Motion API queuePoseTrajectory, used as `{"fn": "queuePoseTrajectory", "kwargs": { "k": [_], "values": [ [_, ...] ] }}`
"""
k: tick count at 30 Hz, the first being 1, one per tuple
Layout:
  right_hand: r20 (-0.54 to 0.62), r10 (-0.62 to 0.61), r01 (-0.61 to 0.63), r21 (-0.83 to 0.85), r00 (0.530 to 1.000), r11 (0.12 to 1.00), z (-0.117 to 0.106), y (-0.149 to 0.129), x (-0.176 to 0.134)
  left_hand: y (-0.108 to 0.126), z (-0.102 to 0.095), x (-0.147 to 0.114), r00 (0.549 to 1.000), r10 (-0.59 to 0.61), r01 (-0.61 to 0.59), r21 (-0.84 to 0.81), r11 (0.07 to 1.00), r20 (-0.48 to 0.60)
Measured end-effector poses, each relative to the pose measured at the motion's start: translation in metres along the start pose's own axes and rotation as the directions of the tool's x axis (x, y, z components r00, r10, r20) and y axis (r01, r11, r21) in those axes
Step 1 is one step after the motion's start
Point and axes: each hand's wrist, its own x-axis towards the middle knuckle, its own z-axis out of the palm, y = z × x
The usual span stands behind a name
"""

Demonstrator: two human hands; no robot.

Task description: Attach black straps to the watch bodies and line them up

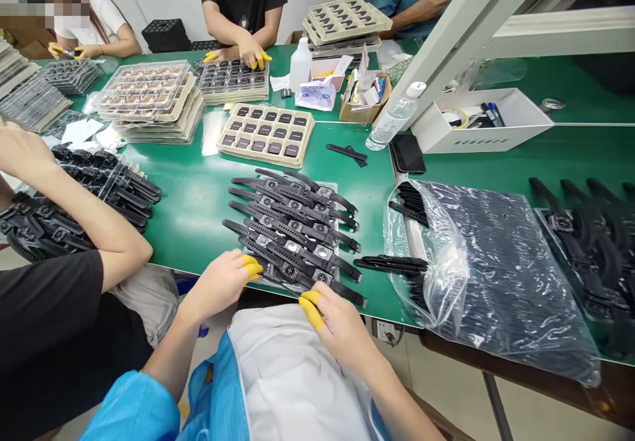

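Yellow finger cots cover some fingertips of my left hand and my right hand. Both hands are closed at the front edge of the table, pinching the two ends of a thin black watch strap seen edge-on between them. Just beyond lies a tray of black smartwatches, face down in slanted rows with their straps spread out. To the right, black straps stick out of the mouth of a large clear plastic bag packed with more straps.
Two crossed straps, a beige tray of square watch bodies, a water bottle and a phone lie farther back. A white box stands right. At left, a co-worker's arm reaches over more watches. Others work across the table.
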Motion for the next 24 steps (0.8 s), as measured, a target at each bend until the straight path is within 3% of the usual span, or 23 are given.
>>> {"fn": "queuePoseTrajectory", "kwargs": {
  "k": [2, 5, 10, 13, 16, 19, 21, 24],
  "values": [
    [-0.011, -0.044, 0.042, -0.154, 0.999, 0.987, 0.007, -0.002, 0.008, -0.01, -0.011, 0.0, 0.999, -0.038, 0.036, 0.059, 0.998, 0.032],
    [-0.02, -0.067, 0.057, -0.311, 0.998, 0.949, 0.02, -0.005, 0.023, -0.025, -0.019, 0.006, 0.989, -0.114, 0.114, 0.014, 0.993, 0.093],
    [0.026, 0.043, -0.026, -0.46, 0.999, 0.888, 0.028, -0.008, 0.042, -0.046, -0.009, 0.025, 0.975, -0.054, 0.056, -0.001, 0.998, 0.215],
    [0.014, 0.057, -0.041, -0.516, 0.998, 0.856, 0.027, -0.007, 0.042, -0.052, 0.001, 0.029, 0.989, -0.041, 0.033, 0.059, 0.998, 0.142],
    [-0.031, 0.015, -0.029, -0.521, 0.999, 0.853, 0.024, -0.004, 0.034, -0.05, 0.008, 0.018, 0.992, -0.104, 0.11, 0.079, 0.991, -0.075],
    [-0.067, -0.009, -0.023, -0.471, 0.998, 0.882, 0.021, -0.001, 0.027, -0.045, 0.015, -0.005, 0.924, -0.32, 0.329, 0.008, 0.944, -0.212],
    [-0.066, 0.011, -0.04, -0.449, 0.998, 0.892, 0.018, -0.002, 0.025, -0.04, 0.022, -0.019, 0.867, -0.476, 0.467, -0.09, 0.88, -0.15],
    [-0.017, 0.081, -0.08, -0.443, 0.997, 0.893, 0.013, -0.009, 0.028, -0.035, 0.036, -0.033, 0.818, -0.575, 0.56, -0.252, 0.789, 0.018]
  ]
}}
